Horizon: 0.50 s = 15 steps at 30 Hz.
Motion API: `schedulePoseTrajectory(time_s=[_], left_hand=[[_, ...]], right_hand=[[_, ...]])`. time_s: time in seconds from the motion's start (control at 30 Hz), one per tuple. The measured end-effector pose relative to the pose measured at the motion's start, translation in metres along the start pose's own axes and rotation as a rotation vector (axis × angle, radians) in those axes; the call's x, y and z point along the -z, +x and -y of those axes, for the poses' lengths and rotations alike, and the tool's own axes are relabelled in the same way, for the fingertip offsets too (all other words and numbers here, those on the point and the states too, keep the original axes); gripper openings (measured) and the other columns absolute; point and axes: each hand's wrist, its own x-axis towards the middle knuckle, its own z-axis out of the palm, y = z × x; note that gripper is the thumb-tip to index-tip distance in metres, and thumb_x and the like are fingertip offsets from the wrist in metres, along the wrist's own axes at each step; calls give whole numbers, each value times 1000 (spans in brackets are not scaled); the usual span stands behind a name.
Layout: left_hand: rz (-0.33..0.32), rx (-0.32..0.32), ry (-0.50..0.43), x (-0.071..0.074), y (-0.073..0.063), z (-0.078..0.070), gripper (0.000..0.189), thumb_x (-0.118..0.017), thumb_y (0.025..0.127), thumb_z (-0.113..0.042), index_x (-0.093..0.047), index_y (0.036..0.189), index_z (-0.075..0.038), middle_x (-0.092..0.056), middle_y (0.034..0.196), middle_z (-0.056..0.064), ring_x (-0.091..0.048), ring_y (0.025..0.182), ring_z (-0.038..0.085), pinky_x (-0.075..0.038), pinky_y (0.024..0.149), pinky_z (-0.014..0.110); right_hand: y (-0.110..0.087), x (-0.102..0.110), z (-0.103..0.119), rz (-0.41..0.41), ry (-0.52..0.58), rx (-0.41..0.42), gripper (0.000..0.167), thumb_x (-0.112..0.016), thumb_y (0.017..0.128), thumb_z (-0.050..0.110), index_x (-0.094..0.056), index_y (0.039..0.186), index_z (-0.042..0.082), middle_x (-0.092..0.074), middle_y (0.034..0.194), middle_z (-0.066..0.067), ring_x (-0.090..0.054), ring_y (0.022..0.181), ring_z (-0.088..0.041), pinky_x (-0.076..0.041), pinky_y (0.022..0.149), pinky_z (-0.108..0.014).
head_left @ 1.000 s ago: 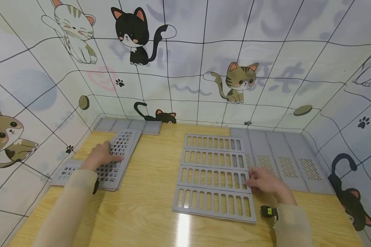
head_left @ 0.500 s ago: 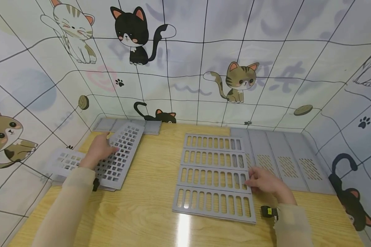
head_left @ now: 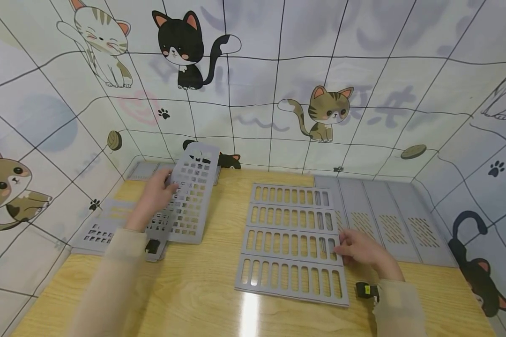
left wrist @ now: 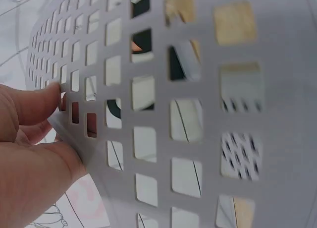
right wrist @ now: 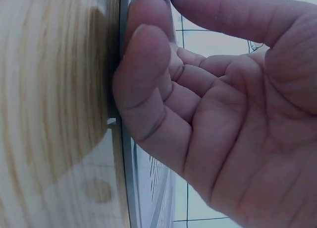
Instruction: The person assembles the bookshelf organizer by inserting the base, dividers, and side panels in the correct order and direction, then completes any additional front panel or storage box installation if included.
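Observation:
My left hand (head_left: 153,196) pinches the edge of a grey perforated panel (head_left: 207,196) covered in square holes. It is tilted up at the left of the table, over a stack of similar panels (head_left: 159,251). In the left wrist view, this panel (left wrist: 287,119) fills most of the picture, and my thumb shows at its edge. A grey slotted panel (head_left: 293,230) lies flat right of centre, with at least one more layer under it. My right hand (head_left: 362,248) holds its right edge; the right wrist view shows my fingers (right wrist: 143,64) curled at that edge.
Grey panels with slanted slits (head_left: 398,196) lie at the right, partly beneath the slotted panel. Another grey panel (head_left: 141,171) lies by the back wall, and a holed panel (head_left: 86,245) lies at far left. A cat-printed sheet (head_left: 257,93) encloses the wooden table (head_left: 194,299).
My left hand has lifted the perforated panel off the stack and carried it right and up; panels beneath now show. The right hand and the slotted panel have stayed put.

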Motion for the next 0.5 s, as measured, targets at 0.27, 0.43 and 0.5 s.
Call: schedulePoseTrajectory(time_s=[0.27, 0.43, 0.5], left_hand=[[-149, -18, -155, -33, -3, -30, 37, -51, 105, 1, -57, 141, -3, -64, 118, 23, -61, 95, 33, -50, 79, 39], [-227, -34, -274, -56, -8, -47, 34, -54, 105, -1, -61, 137, -6, -63, 109, 21, -58, 84, 27, -49, 67, 28], [-245, -65, -313, -62, -8, -52, 33, -55, 104, 0, -61, 137, -5, -63, 107, 20, -57, 81, 26, -48, 64, 26]], right_hand=[[3, 1, 3, -27, -57, -9, 21, -72, 94, 15, -57, 92, 1, -67, 73, -4, -59, 65, -19, -49, 59, -32], [1, 0, 2, -1, -44, 1, 20, -73, 94, 13, -57, 92, 0, -67, 72, -4, -62, 65, -20, -53, 59, -34], [0, 0, 2, 15, -36, 15, 20, -73, 93, 12, -57, 93, 0, -67, 72, -5, -63, 64, -21, -53, 59, -34]])
